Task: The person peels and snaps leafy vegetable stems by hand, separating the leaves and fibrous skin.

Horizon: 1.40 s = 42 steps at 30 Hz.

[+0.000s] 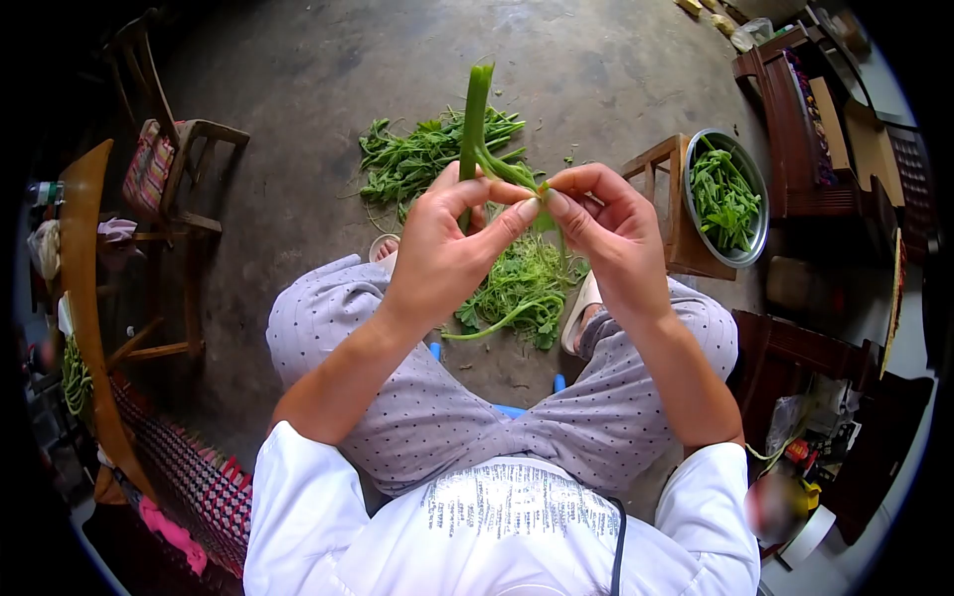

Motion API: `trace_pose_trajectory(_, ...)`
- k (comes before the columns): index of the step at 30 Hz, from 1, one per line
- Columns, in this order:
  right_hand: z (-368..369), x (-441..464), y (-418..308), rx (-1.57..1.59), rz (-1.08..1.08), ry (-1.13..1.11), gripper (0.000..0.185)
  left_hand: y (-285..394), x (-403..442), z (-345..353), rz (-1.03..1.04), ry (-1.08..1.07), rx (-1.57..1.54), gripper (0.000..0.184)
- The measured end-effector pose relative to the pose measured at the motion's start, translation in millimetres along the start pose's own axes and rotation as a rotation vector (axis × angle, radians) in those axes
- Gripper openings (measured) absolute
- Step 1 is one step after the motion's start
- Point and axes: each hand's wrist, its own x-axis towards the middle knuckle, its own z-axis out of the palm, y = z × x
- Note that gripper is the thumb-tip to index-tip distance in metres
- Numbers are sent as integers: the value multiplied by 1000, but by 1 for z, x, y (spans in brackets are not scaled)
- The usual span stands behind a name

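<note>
My left hand point(452, 223) is closed around a thick green vegetable stem point(477, 114), which sticks up above the fingers, with a thinner side stalk bending right. At that stalk's end the fingertips of my right hand point(616, 233) pinch, meeting my left thumb and forefinger; a small green piece hangs below them. On the floor beyond lies a pile of leafy green stems point(427, 154). Between my feet is a heap of stringy peelings and leaves point(522, 293), partly hidden by my hands.
A metal basin point(762, 204) of green stem pieces point(723, 199) stands on a wooden stool point(686, 243) at the right. A wooden chair point(204, 129) and a table point(84, 228) are at the left. Dark wooden furniture point(815, 204) lines the right side.
</note>
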Motion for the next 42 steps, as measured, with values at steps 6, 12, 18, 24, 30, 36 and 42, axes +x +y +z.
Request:
trace_pose_trajectory(6, -18, 13, -5, 426, 41, 70, 17, -6, -1, 4, -80, -127, 32, 19)
trace_pose_trajectory(12, -77, 19, -29, 570, -237, 95, 16, -23, 1, 5, -155, -199, 15, 19)
trace_pose_trajectory(18, -162, -11, -71, 374, -593, 548, 11, -20, 2, 11, -179, -223, 120, 24)
trace_pose_trajectory(24, -197, -15, -54, -779, -296, 829, 39, -17, 1, 22, -175, -290, 57, 20)
trace_pose_trajectory(30, -62, -32, -29, -815, -295, -150, 42, -17, 3, 33, -115, -319, 7, 21)
trace_pose_trajectory(36, -50, -22, -6, -759, -304, -73, 19, -10, 4, 29, -181, -418, -117, 21)
trace_pose_trajectory(42, -76, -12, -19, -221, -246, 61, 5, -2, 2, 13, -228, -439, -310, 30)
